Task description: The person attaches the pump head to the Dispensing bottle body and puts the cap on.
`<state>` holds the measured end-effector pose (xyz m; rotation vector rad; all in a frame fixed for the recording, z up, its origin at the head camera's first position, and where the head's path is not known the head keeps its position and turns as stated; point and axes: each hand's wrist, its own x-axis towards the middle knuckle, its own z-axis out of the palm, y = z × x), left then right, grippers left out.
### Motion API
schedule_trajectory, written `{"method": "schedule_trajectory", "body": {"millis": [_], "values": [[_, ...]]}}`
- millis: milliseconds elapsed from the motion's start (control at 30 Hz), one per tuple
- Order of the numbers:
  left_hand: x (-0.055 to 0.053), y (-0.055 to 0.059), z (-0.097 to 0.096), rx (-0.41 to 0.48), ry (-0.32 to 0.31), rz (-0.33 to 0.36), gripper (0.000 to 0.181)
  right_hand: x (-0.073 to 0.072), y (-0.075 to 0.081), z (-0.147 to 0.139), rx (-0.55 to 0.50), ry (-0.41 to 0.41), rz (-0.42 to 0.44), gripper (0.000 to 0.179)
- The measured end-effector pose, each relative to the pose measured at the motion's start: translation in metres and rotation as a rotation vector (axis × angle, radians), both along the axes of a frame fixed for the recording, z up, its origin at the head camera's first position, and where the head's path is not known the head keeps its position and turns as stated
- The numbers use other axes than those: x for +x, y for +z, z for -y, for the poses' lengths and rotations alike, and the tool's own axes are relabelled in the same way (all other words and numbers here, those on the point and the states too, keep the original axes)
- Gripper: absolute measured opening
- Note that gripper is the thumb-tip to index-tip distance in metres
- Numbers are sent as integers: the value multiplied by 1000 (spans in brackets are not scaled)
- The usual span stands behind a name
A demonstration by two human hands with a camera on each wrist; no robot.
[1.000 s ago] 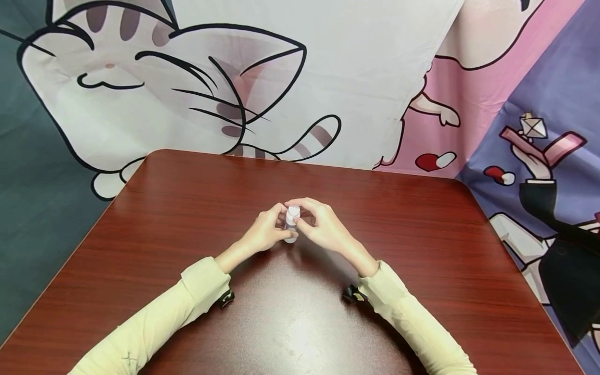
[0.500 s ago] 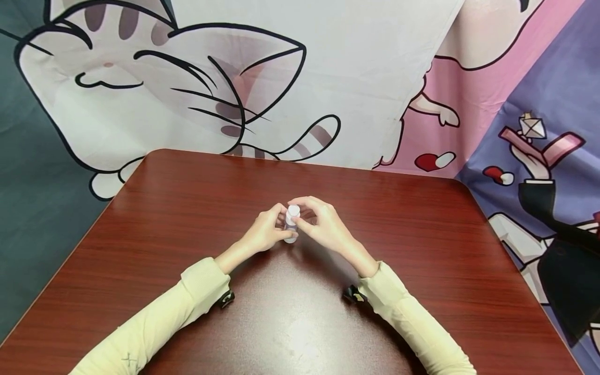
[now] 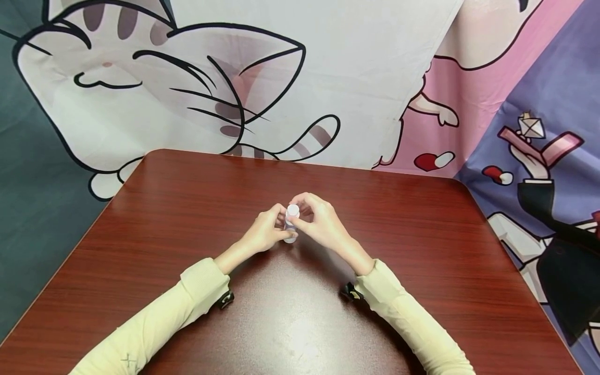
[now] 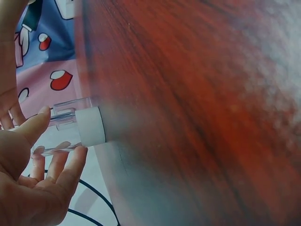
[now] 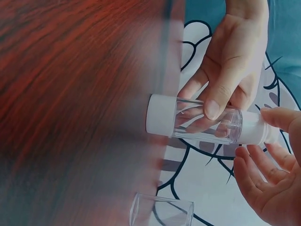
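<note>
A small clear bottle [image 5: 188, 134] with a white base [image 5: 160, 115] and a white top [image 5: 251, 128] is upright at the middle of the table. My left hand [image 3: 263, 229] grips its clear body, thumb on the near side and fingers behind. In the left wrist view the white base [image 4: 90, 126] shows below that hand's fingertips. At the bottle's upper end, my right hand [image 3: 323, 221] has its thumb and fingers around the white top. A clear cylindrical cap [image 5: 162, 212] stands apart from the bottle in the right wrist view.
The reddish-brown wooden table [image 3: 197, 187] stretches out on all sides of the hands. Behind it hangs a cloth backdrop [image 3: 365, 78] printed with a cartoon cat and other figures. A black wrist device [image 3: 351, 292] sits under the right sleeve.
The right hand has turned slightly around the bottle's top, its fingers shifting a little to the right and away from me. The left hand and the bottle stay almost in place.
</note>
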<state>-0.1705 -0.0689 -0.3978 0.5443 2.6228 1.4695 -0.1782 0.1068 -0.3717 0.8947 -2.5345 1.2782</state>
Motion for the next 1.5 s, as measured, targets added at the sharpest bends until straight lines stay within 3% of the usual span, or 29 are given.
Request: {"method": "schedule_trajectory", "body": {"millis": [400,733,900,1267,1500], "values": [[2,-1,0,-32,9,-13,39,1,0,4,96,-31,-54,28],[2,1,0,-33,3,-23,39,0,2,6,95,-14,-71,27],[2,1,0,-41,-3,-32,40,0,1,3,27,62,-7,30],[0,-3,-1,-15,0,-13,42,1,3,-2,-44,126,99,32],[1,-1,0,-25,2,-28,41,0,3,-4,-32,140,94,35]]}}
